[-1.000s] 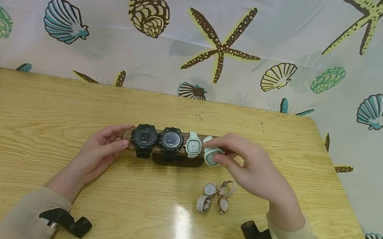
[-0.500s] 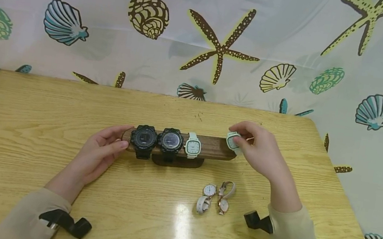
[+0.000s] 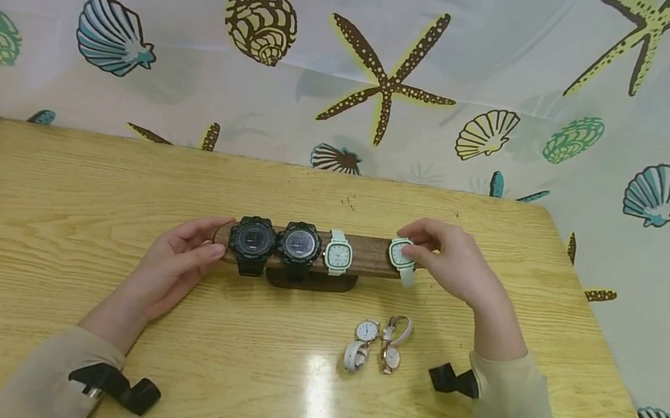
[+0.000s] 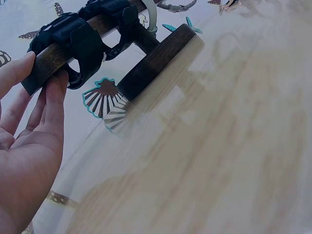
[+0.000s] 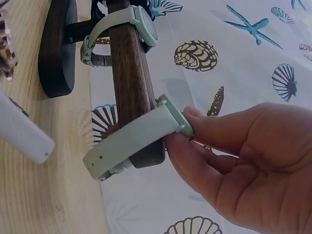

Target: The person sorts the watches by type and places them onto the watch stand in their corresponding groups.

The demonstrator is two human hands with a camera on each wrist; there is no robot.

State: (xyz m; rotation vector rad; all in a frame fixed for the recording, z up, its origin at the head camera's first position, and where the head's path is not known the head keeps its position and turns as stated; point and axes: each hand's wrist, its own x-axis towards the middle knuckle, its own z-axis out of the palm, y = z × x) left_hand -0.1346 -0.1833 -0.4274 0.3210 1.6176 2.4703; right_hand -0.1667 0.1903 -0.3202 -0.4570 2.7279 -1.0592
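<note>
A dark wooden watch stand carries two black digital watches and a pale green square watch on its bar. My left hand grips the bar's left end between thumb and fingers; the left wrist view shows the fingertips under it. At the right end, my right hand pinches a second pale green watch by its case. Its strap loops round the bar's end in the right wrist view and hangs below it. A stretch of bare bar separates the two green watches.
Two small white-strapped watches lie on the wooden table in front of the stand's right half. A shell-patterned cloth hangs behind the table. Black mounts sit on both sleeves.
My right hand has carried the second green watch rightward from beside the first one to the bar's right end, then slightly back left. My left hand has stayed still.
</note>
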